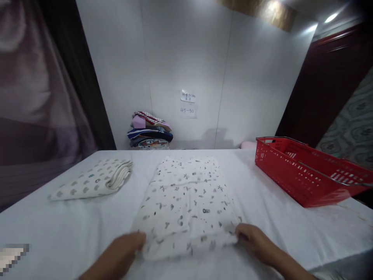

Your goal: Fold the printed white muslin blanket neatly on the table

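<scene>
A white cloth with small grey prints (186, 202) lies spread flat on the white-covered table, its near edge slightly raised. My left hand (128, 247) pinches that edge at the near left corner. At the near right corner, my right hand (253, 237) is closed on the same cloth. Crease lines run across and down its middle. To the left rests a folded white cloth with grey spots (93, 179), its layers showing at the right end.
A red plastic basket (291, 171) with wire handles stands at the right. Stacked folded fabrics (150, 132) sit behind the table's far edge. Handwritten paper labels (188, 109) are on the pale wall. A curtain (37, 101) hangs at the left.
</scene>
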`<state>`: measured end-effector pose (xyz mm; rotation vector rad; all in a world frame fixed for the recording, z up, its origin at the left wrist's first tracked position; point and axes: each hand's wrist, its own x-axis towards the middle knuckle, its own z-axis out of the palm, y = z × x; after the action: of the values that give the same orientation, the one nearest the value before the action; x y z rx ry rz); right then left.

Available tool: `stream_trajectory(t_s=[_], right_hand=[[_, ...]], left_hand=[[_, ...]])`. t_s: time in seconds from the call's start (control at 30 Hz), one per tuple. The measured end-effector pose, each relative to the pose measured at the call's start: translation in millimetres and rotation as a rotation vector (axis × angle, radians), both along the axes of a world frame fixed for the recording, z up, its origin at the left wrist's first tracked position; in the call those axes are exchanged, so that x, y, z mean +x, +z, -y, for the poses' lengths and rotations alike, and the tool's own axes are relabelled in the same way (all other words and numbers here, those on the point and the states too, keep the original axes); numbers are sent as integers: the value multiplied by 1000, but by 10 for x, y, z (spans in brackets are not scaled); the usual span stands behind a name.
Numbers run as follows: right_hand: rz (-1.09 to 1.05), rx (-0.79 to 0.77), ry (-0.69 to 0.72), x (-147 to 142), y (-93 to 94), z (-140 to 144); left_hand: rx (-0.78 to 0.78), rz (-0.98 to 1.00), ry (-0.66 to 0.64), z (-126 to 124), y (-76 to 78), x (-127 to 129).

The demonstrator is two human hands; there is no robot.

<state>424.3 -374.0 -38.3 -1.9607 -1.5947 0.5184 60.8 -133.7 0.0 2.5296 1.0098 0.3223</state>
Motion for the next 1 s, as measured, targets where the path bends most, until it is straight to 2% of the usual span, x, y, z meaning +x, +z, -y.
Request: stream_trajectory(t_s=[0.03, 0.1, 0.2, 0.27, 0.3, 0.43, 0.57, 0.7, 0.87, 0.93, 1.0], right_hand=[[-76, 16, -21, -31, -130, 13], [-216, 96, -122, -18, -263, 21], [-300, 183, -394, 142, -314, -6], [-260, 132, -519, 252, -340, -45], [-215, 78, -536, 286, -357, -69], [52, -127, -538, 258, -371, -167], [233, -186, -586, 142, -272, -221], [367, -84, -582, 69, -189, -226], [480, 74, -518, 29, -56, -291], [445, 138, -497, -20, 54, -374], [294, 191, -480, -156, 176, -490]], left_hand=[[-36, -74, -84, 64, -97, 7], [-109, -180, -140, 162, -133, 61], [-255, -152, -126, 255, 4, 241], [-340, -76, -150, 325, 73, 423], [-368, -42, -159, 371, 82, 529], [-493, 66, -252, 615, -7, 969], [-604, 144, -322, 811, -128, 1248], [-673, 183, -346, 841, -185, 1304], [-812, 234, -295, 759, -247, 1299], [-868, 260, -267, 719, -273, 1315], [-926, 308, -216, 675, -268, 1341]])
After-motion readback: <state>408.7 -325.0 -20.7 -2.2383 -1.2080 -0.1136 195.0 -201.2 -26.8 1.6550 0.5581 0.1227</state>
